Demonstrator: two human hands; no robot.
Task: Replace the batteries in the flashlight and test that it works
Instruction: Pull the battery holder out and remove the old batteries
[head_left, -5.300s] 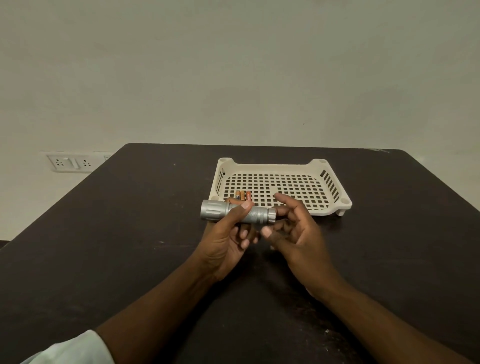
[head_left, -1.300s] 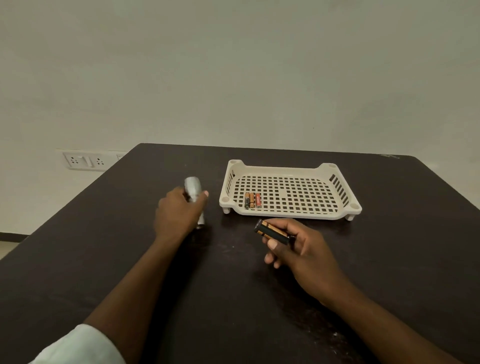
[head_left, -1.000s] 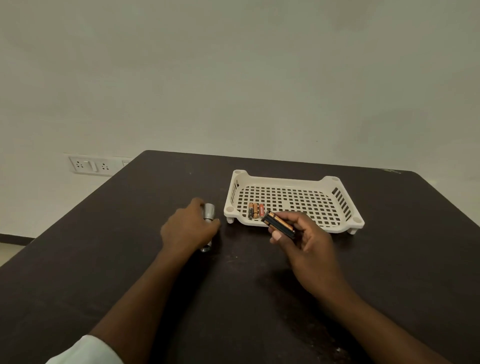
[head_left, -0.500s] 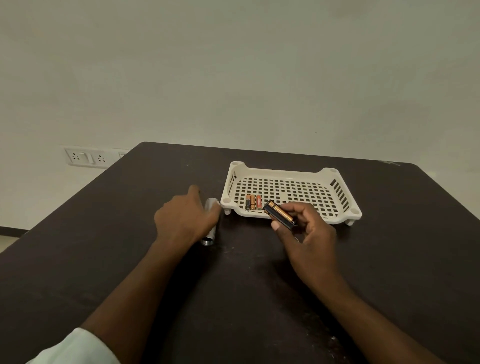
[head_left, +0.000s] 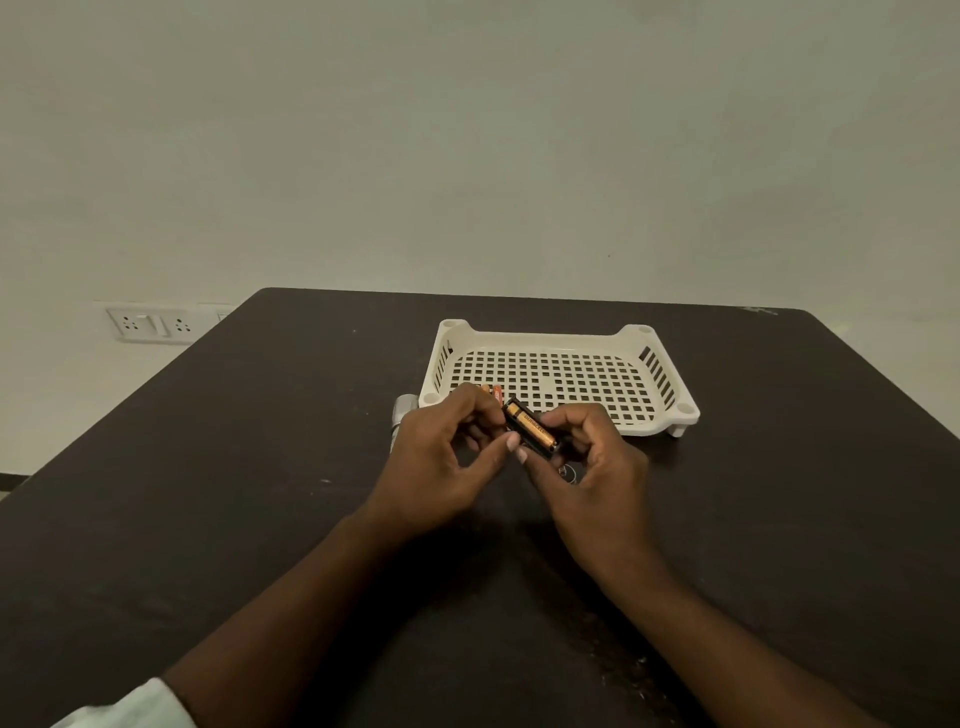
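Observation:
A black battery holder (head_left: 531, 429) with copper-and-black batteries in it is gripped by my right hand (head_left: 589, 470) just in front of the cream tray (head_left: 660, 374). My left hand (head_left: 441, 457) has its fingertips on the holder's left end. The silver flashlight (head_left: 401, 414) lies on the dark table (head_left: 218, 493) behind my left hand, mostly hidden by it. Spare batteries (head_left: 492, 391) lie in the tray's near-left corner, partly hidden by my left fingers.
A small dark round cap (head_left: 567, 472) lies on the table under my right hand. A wall socket plate (head_left: 153, 325) sits beyond the table's left edge. A white sleeve (head_left: 124, 709) shows at the bottom left.
My left hand has let go of the flashlight, left it lying on the table, and moved right to the battery holder. My right hand still holds the holder.

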